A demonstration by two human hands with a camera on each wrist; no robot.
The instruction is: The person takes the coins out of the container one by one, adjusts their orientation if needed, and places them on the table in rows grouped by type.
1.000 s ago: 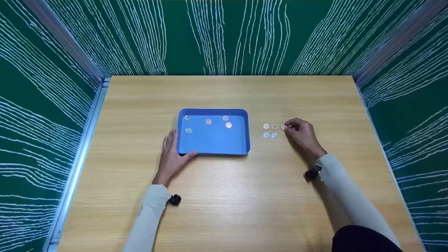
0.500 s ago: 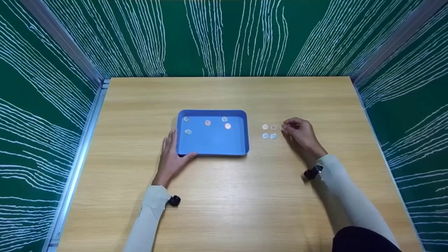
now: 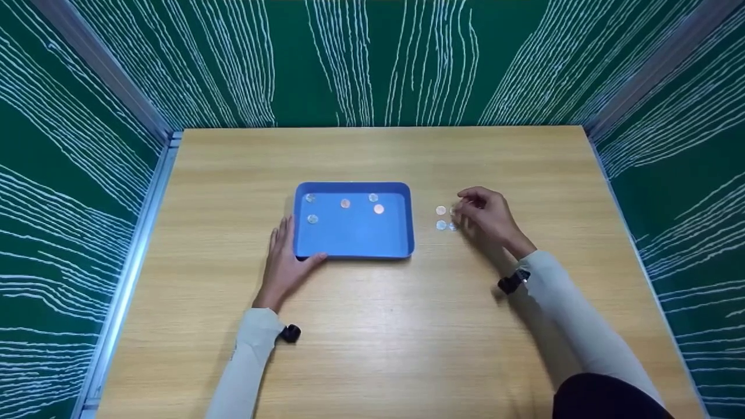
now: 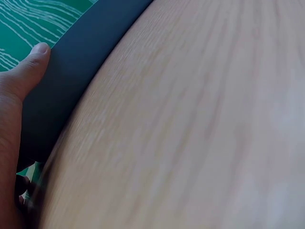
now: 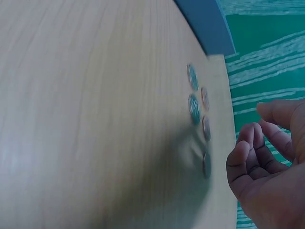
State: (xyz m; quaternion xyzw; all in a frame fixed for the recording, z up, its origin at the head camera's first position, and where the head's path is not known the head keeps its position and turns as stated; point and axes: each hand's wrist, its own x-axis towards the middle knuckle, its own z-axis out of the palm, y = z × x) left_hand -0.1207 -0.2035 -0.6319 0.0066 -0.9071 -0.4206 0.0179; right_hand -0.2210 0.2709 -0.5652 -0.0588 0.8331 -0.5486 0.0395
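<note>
A blue tray stands on the table with several coins inside, some silvery, some copper-coloured. My left hand rests on its near left corner, straight fingers along the left side and the thumb against the front wall. My right hand hovers over a small group of coins right of the tray, fingers loosely bent. The right wrist view shows nothing in my right hand. Below it lie two silvery coins and a row of copper-looking coins; the end coin is in shadow.
The wooden table runs back to a green wall with white wavy lines. Similar side walls stand left and right, with metal rails along the table's side. A dark rounded thing shows at the bottom right.
My right hand has let go of the coin at the right end of the row and moved slightly left and up, covering part of the group. My left hand and the tray stay put.
</note>
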